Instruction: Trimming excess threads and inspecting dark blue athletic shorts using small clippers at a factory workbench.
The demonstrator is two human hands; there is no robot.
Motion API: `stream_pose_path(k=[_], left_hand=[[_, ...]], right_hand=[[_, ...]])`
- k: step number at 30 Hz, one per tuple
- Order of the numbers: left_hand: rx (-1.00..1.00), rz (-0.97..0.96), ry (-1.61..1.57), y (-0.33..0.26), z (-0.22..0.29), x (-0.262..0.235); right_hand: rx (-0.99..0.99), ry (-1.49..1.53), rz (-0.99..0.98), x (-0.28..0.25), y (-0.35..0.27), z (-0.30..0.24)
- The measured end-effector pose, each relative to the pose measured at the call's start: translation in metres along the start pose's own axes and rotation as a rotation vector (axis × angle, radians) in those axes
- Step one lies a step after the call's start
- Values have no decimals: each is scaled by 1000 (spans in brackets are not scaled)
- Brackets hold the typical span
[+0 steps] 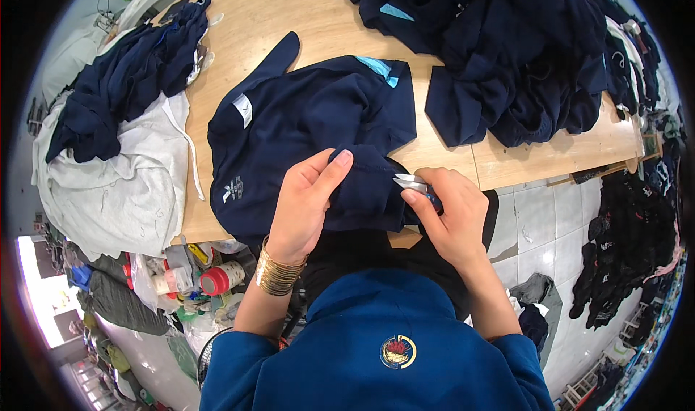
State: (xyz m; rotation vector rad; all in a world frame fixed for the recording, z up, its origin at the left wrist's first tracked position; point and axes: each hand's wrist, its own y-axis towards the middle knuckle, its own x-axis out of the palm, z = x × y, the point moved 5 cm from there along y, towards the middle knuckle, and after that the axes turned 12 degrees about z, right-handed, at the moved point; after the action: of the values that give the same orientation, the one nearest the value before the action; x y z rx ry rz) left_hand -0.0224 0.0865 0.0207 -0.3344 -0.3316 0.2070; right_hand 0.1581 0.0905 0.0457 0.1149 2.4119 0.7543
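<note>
A navy blue garment [304, 114] lies spread on the wooden table [326, 20], with a white label and a light blue strip showing on it. Part of its near edge is raised in a fold, pinched between the thumb and fingers of my left hand [300, 201]. My right hand [456, 212] grips a small pair of thread snips [410, 182]. Their metal blades point left and lie close against the garment's right edge beside the fold. Whether the blades touch the cloth I cannot tell.
More navy garments [507, 71] are heaped at the far right of the table. At the left, white cloth [123, 179] hangs over the edge under dark garments [137, 71]. A red-lidded container [221, 277] stands among clutter below. Black clothes [626, 237] hang at the right.
</note>
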Motion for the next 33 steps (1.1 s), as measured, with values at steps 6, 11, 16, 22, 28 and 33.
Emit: stream_pose_path(k=[6, 11, 16, 22, 28, 33], left_hand=[[-33, -4, -62, -2, 3, 7], [-35, -28, -28, 0, 1, 4], [-50, -29, -32, -2, 1, 7], [-35, -39, -21, 1, 0, 5], [3, -28, -44, 0, 6, 14], [210, -145, 315, -8, 17, 15]], right_hand=[[-77, -61, -28, 1, 2, -5], [-101, -73, -24, 2, 3, -8], [-116, -81, -15, 5, 3, -8], [-76, -62, 2, 0, 4, -8], [-84, -90, -21, 0, 5, -10], [340, 390, -81, 1, 13, -5]])
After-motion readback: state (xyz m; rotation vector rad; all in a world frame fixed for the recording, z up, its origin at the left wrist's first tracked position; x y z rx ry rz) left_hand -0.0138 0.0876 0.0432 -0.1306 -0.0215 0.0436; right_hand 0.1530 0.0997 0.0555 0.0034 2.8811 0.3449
